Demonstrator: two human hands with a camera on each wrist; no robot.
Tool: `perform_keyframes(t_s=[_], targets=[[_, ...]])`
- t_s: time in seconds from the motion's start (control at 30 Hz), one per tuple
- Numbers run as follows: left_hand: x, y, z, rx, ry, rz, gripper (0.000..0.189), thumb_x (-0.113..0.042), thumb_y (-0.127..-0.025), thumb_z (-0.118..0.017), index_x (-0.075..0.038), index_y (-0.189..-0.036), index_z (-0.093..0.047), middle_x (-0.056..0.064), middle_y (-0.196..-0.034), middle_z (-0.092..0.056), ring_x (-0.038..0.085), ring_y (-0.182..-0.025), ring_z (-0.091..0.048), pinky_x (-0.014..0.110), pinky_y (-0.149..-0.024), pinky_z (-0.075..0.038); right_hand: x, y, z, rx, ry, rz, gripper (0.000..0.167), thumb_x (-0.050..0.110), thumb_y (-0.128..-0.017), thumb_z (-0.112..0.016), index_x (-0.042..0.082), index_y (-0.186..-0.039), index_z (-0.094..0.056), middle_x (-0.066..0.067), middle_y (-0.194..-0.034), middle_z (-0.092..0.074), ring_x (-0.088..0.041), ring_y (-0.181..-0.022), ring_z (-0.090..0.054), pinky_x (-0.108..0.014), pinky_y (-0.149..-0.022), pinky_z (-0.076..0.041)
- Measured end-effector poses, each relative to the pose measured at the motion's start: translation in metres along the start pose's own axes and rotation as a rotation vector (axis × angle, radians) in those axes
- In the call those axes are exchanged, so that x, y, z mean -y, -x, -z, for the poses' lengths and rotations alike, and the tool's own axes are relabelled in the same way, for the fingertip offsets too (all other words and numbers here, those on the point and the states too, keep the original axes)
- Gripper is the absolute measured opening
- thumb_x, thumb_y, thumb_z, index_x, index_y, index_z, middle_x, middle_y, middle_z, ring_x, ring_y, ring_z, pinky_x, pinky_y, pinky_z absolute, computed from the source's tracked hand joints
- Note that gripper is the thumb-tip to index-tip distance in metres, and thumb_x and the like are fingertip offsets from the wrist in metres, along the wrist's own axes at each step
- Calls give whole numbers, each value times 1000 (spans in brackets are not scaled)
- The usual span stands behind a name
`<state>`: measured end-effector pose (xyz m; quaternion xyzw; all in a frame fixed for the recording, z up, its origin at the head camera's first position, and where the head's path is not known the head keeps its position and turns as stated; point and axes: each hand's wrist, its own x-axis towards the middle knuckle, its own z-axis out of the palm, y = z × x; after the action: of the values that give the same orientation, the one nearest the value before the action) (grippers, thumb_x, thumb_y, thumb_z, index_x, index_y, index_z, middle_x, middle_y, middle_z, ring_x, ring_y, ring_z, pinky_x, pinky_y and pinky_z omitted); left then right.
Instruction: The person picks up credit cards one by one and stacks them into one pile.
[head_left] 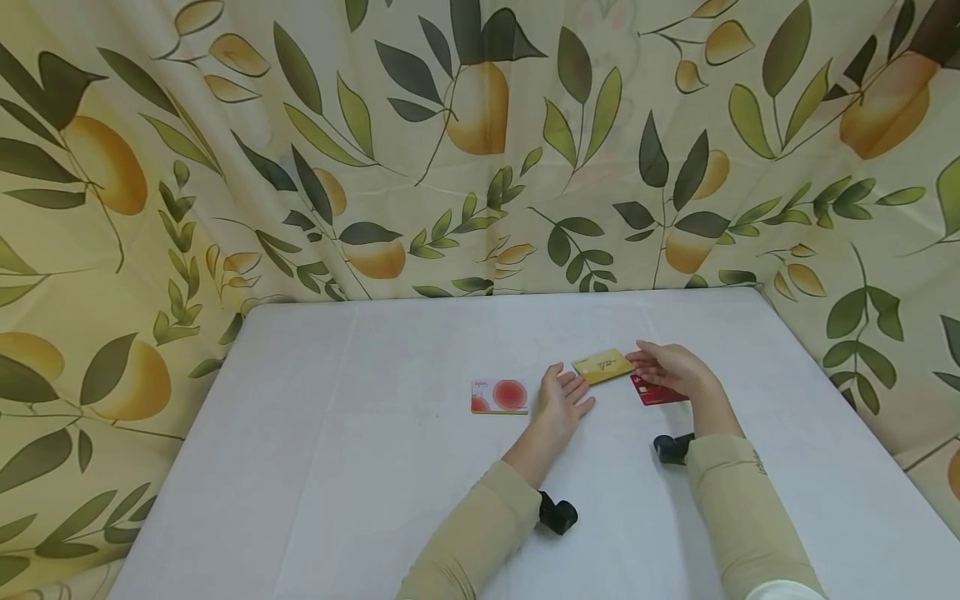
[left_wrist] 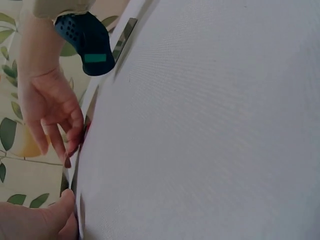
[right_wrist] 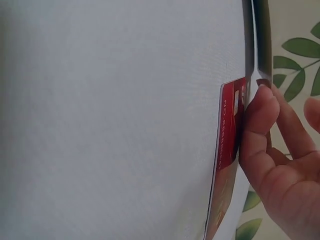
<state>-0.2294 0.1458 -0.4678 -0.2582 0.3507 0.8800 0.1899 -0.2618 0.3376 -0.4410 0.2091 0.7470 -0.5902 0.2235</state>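
A yellow card (head_left: 603, 366) with dark script lies between the hands, slightly tilted. My right hand (head_left: 672, 367) pinches its right end between thumb and fingertips. At its left end is my left hand (head_left: 559, 403), palm turned up, fingers fairly straight and fingertips right at the card's edge. Beneath my right hand a red card (head_left: 657, 392) rests on the table, partly covered by the hand; its printed number and chip show on the red card (right_wrist: 230, 125) in the right wrist view. Left of my left hand lies a white card (head_left: 499, 397) with red circles.
A white cloth covers the table (head_left: 360, 483). Behind it hangs a curtain (head_left: 465, 217) with a fruit and leaf print. Black wrist devices (head_left: 558, 513) stick out by both sleeves, low over the cloth.
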Motion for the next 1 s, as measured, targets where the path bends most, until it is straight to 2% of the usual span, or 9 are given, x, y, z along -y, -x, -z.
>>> perform_keyframes(t_s=[0.2,0.4,0.5,0.6,0.67,0.73,0.8,0.87,1.0], targets=[[-2,-2,2,1,-21,21,54,-27,-90,-44,16,-121,-44,32,-122,-48,41,-117,-46,54,-97,-38,-3,1,0,37,-91,-30,55,34,-97,-40,-7,-134,-37,4,-81,-64,-8,-77,-61,-19,-74,-52],[-4,-2,4,10,-71,7,48,-23,-91,-44,13,-123,-45,30,-120,-51,39,-112,-51,53,-94,-42,-4,5,-2,50,-187,-43,49,30,-95,-46,-2,-132,-40,1,-82,-65,-10,-79,-64,-20,-75,-52],[-5,-2,6,10,-84,-13,42,-17,-92,-46,10,-124,-47,28,-118,-54,36,-108,-55,52,-90,-45,-4,7,-4,66,-224,-28,34,26,-95,-49,5,-121,-50,-1,-83,-64,-10,-80,-64,-20,-76,-52],[-6,-2,7,-14,-74,-29,37,-13,-91,-51,8,-121,-51,25,-110,-59,32,-102,-60,50,-86,-48,-5,10,-7,80,-255,-12,14,22,-93,-52,13,-100,-61,-2,-84,-64,-11,-80,-65,-20,-75,-53],[-7,-2,8,-27,-68,-41,35,-10,-89,-54,6,-121,-53,22,-104,-61,32,-99,-61,48,-83,-50,-6,11,-10,87,-280,-2,11,20,-92,-55,18,-88,-65,-2,-83,-65,-11,-79,-65,-20,-74,-53],[-8,-1,8,-42,-79,-52,34,-8,-88,-57,3,-120,-55,18,-99,-63,30,-97,-62,46,-81,-52,-6,12,-13,89,-309,4,13,18,-91,-57,21,-83,-66,-2,-82,-67,-12,-80,-66,-21,-74,-53],[-8,0,9,-39,-96,-67,35,-5,-87,-56,1,-122,-55,17,-96,-63,30,-96,-62,44,-80,-53,-7,14,-15,87,-335,6,11,17,-90,-59,22,-84,-66,-2,-82,-68,-12,-80,-66,-21,-74,-53],[-8,1,10,-36,-112,-86,35,-3,-86,-57,0,-121,-56,16,-95,-64,29,-95,-63,42,-79,-53,-7,16,-17,90,-360,12,8,15,-90,-59,20,-91,-65,-2,-84,-69,-12,-82,-67,-21,-74,-53],[-9,2,12,-12,-137,-137,33,0,-85,-56,0,-119,-58,17,-95,-65,29,-93,-63,41,-80,-53,-6,21,-24,87,-397,23,23,14,-90,-58,16,-113,-57,-3,-88,-70,-12,-84,-66,-22,-73,-53]])
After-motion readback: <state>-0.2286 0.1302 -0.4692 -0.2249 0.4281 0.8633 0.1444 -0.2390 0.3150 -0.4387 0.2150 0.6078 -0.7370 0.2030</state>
